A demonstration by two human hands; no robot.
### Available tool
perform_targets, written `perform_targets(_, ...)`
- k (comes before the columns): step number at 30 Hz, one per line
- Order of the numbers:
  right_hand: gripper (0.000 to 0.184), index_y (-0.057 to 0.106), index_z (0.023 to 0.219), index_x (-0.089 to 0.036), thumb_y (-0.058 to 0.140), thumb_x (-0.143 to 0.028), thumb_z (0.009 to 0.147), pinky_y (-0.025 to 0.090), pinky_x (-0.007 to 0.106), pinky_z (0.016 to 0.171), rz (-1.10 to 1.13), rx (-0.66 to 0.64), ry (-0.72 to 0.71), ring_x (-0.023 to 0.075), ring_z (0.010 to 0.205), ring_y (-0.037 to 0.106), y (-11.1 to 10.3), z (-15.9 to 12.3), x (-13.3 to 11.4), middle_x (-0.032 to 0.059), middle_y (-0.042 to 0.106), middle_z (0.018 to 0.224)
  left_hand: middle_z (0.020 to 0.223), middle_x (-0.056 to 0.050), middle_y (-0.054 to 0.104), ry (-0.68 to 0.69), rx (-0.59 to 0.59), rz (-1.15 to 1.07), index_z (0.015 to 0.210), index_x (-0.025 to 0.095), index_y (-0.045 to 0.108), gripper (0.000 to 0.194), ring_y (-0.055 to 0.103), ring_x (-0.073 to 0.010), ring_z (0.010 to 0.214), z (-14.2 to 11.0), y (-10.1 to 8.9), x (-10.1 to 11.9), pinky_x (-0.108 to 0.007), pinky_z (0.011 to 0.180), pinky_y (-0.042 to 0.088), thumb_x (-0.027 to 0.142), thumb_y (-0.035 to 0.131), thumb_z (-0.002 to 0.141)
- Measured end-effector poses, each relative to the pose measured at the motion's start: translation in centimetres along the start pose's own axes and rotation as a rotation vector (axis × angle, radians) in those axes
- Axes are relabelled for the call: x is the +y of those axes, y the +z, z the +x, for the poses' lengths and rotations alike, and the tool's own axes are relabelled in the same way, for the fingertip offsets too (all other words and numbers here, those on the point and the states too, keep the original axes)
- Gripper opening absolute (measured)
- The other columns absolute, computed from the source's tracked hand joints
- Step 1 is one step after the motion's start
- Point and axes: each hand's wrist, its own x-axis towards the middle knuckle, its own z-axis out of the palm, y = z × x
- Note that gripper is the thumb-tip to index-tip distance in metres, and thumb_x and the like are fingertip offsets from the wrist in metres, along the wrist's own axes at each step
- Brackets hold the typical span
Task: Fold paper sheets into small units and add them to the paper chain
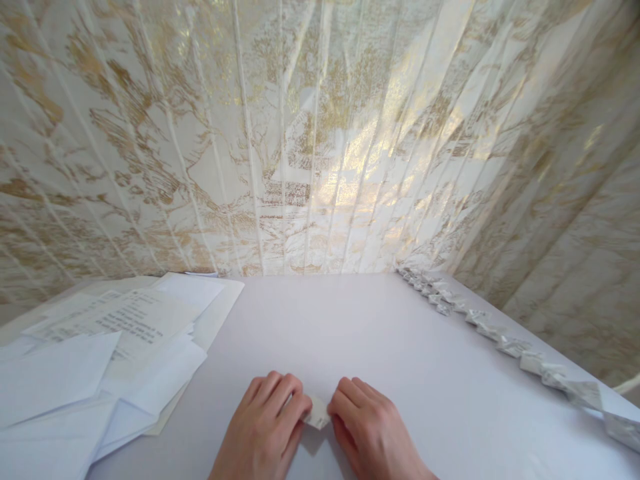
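Observation:
A small folded piece of printed paper (317, 415) is held just above the white table, between my two hands. My left hand (270, 420) pinches its left side between thumb and curled fingers. On the other side, my right hand (367, 427) has its fingers curled and pinches the paper's right edge. The fingers cover both ends of the paper, so its full shape is hidden. Faint print shows on its visible face.
Loose sheets of paper (145, 320), some printed, lie piled on the left of the table (320, 327). Several small folded paper pieces (515, 347) form a row along the right edge. A patterned curtain (310, 167) hangs behind the table, with more cloth at the right.

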Motion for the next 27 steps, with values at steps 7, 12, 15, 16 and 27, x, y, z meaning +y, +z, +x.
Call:
perform_targets(7,0.026,0.055,0.075,-0.019,0.058,0.006,0.072,0.037,0.025,0.061,-0.021,-0.069,0.037,0.0159,0.070,0.053,0.0,0.0,0.1,-0.0001,0.060,0.078,0.075,0.001,0.059,0.002,-0.057,0.094,0.074,0.020,0.054,0.017,0.052,-0.0198,0.072,0.1,0.3,0.1,-0.032,0.064,0.033,0.006,0.058,0.082)
perform_targets(12,0.025,0.059,0.080,-0.020,0.062,0.004,0.075,0.041,0.023,0.067,0.168,-0.171,0.209,0.0154,0.077,0.056,-0.8,0.4,-0.2,-0.0011,0.062,0.082,0.079,0.002,0.061,-0.097,-0.115,0.046,0.077,0.022,0.058,0.013,0.056,-0.0192,0.075,0.0,0.3,-0.1,-0.032,0.067,0.036,0.014,0.057,0.087)
perform_targets(15,0.018,0.058,0.072,-0.020,0.064,-0.005,0.081,0.042,0.024,0.068,0.238,-0.183,0.359,0.0151,0.073,0.055,-1.0,0.6,-0.4,-0.0024,0.062,0.075,0.078,0.002,0.061,-0.189,-0.124,0.005,0.074,0.023,0.059,0.015,0.057,-0.0191,0.076,0.1,0.2,-0.1,-0.032,0.068,0.038,0.019,0.058,0.088)
perform_targets(16,0.019,0.058,0.069,-0.019,0.064,-0.006,0.082,0.042,0.024,0.068,0.250,-0.175,0.393,0.0151,0.073,0.055,-0.9,0.7,-0.5,-0.0027,0.062,0.073,0.077,0.002,0.061,-0.213,-0.132,-0.011,0.073,0.023,0.059,0.015,0.057,-0.0193,0.077,0.2,0.2,0.0,-0.032,0.069,0.038,0.020,0.058,0.088)
perform_targets(27,0.021,0.056,0.065,-0.018,0.066,-0.006,0.080,0.041,0.030,0.072,0.188,-0.113,0.460,0.0176,0.076,0.053,-0.2,1.3,-0.6,-0.0015,0.059,0.071,0.087,-0.003,0.059,-0.322,-0.159,-0.062,0.073,0.020,0.058,0.019,0.053,-0.0228,0.085,1.1,-0.2,0.2,-0.037,0.074,0.039,0.020,0.049,0.090)
